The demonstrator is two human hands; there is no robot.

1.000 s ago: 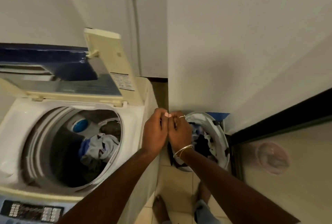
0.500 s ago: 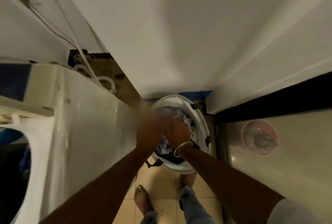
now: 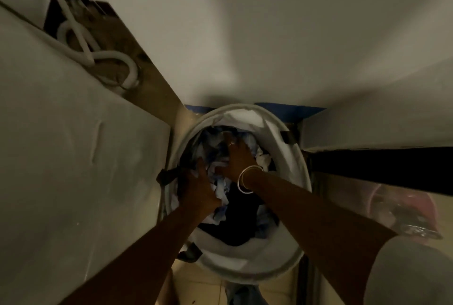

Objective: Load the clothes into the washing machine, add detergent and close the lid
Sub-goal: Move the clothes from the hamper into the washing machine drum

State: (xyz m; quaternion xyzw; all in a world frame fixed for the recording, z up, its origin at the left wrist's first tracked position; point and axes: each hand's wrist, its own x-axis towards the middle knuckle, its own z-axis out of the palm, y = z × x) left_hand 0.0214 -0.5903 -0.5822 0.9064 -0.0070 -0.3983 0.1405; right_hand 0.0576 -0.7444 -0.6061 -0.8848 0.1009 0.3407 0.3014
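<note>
Head view looks straight down into a white round laundry basket (image 3: 291, 157) standing on the tiled floor (image 3: 203, 285), wedged between the side panel of the washing machine (image 3: 73, 157) on its left and a wall (image 3: 269, 35) at its far side. Both arms reach down into the basket. Inside lies a heap of clothes (image 3: 235, 216), blue and white pieces crumpled over a dark garment toward the basket's near rim. Left hand (image 3: 198, 194) rests on the heap at the basket's left rim, fingers curled down into the blue and white fabric; whether it has actually closed on a piece cannot be told, since the fingertips are buried. Right hand (image 3: 237, 155) lies further in, toward the far rim, palm down and fingers spread over the cloth, a ring on one finger and a metal bangle (image 3: 247, 179) round the wrist. Black strap handles show at the basket's left and right rims. Behind the machine, a pale hose (image 3: 110, 59) loops on the floor. Past the basket's right rim, a pinkish round container (image 3: 402, 211) shows through a glossy panel, blurred. A bare foot shows on the tiles below the basket.
</note>
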